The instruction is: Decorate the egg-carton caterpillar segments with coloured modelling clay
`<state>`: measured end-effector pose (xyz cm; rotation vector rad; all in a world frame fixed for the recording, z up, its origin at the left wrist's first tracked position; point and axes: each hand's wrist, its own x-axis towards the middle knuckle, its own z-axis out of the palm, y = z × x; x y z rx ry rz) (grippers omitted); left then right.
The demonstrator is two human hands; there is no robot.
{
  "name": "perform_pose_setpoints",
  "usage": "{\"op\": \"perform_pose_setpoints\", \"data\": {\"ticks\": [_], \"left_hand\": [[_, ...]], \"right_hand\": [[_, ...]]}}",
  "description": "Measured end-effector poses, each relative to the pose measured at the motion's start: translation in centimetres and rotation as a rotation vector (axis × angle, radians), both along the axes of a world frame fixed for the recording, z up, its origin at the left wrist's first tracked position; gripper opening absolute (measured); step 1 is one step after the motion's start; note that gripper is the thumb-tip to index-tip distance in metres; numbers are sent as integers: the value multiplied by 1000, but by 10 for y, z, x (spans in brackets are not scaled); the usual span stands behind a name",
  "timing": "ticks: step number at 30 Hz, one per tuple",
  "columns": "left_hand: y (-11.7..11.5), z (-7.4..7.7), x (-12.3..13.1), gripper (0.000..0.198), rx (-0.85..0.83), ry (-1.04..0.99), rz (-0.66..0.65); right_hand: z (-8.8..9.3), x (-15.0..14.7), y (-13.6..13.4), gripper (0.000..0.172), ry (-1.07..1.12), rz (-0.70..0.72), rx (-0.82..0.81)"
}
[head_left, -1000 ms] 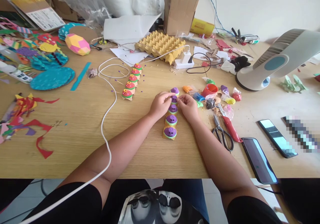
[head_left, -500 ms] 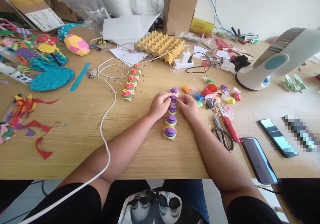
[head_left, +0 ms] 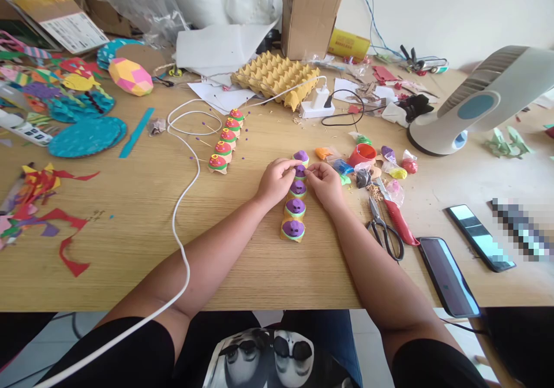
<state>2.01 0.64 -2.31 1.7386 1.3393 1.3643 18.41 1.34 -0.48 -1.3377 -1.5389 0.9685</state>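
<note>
A strip of egg carton cups (head_left: 296,208), topped with purple clay, lies lengthwise in front of me on the table. The nearer purple tops carry small dark eyes and mouths, and pale green bands run below them. My left hand (head_left: 277,181) is closed at the second cup from the far end, index finger and thumb against its left side. From the right, my right hand (head_left: 324,181) pinches its fingertips at the same cup's edge; anything between them is too small to make out. A second strip of red and green cups (head_left: 225,144) sits farther back to the left.
Clay packets and an orange-red ring (head_left: 362,155) lie right of my hands, near scissors (head_left: 383,232), a red-handled knife (head_left: 400,222) and phones (head_left: 449,278). A white fan (head_left: 476,105) stands at right. A white cable (head_left: 175,220) crosses my left arm. An egg tray (head_left: 277,76) lies behind.
The view has shifted very slightly. Both hands stay at the same cup, with the right fingertips only minutely moved.
</note>
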Motion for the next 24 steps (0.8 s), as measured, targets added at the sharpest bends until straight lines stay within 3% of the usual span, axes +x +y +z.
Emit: {"op": "perform_pose_setpoints", "data": {"ticks": [24], "left_hand": [[0, 1, 0, 31, 3, 4, -3]], "right_hand": [[-2, 1, 0, 20, 24, 7, -2]]}}
